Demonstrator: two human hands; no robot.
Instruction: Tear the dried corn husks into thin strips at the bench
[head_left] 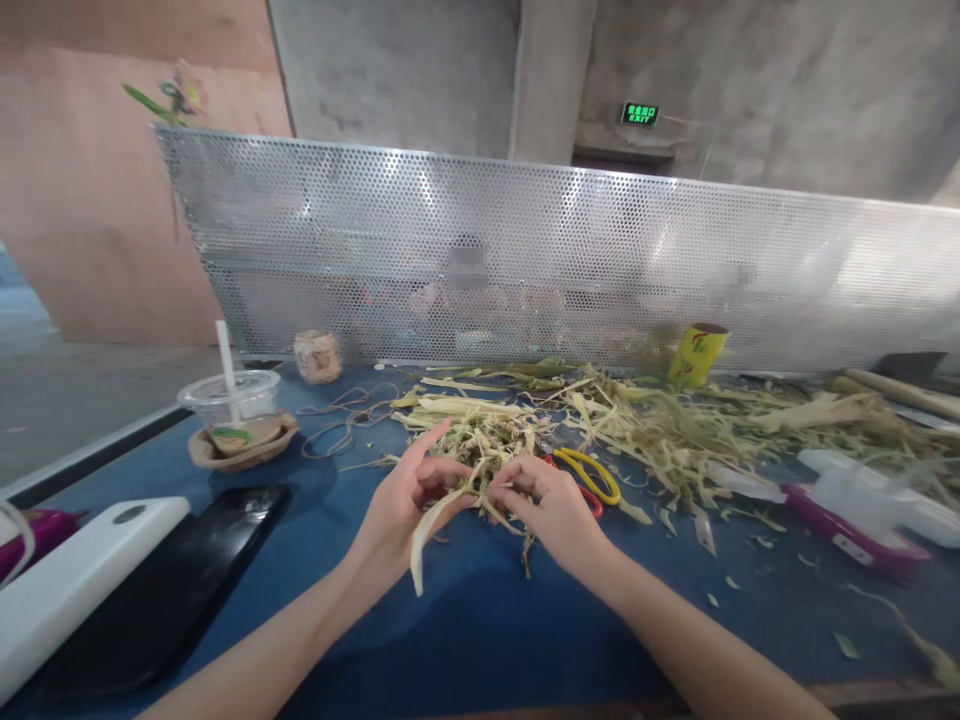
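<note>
Close work at the husk heap [480,410]

A perforated panel [637,260] stands behind the heap, the largest thing about. The blue worktop [480,620] spreads beneath, and looser husks [637,420] run off to the heap's right.

Both hands meet at the heap's near edge. The left hand [401,505] has its fingers closed around a pale strip, with one finger raised clear of it. The right hand [559,500] has its fingers drawn together at the strip's upper end; the husks crowd in there, so I cannot tell whether they clamp anything.

Well to the heap's left lie a black phone [180,590] and, farther out, a white case [82,590]. A lidded cup [240,395] with a straw sits left of the heap too, in a brown tray [206,452]. A yellow can [697,355] stands behind and right of the heap.

Just right of the heap are yellow and red handles [615,487]. The strip [421,560] hangs in front of the heap, tip downward.
</note>
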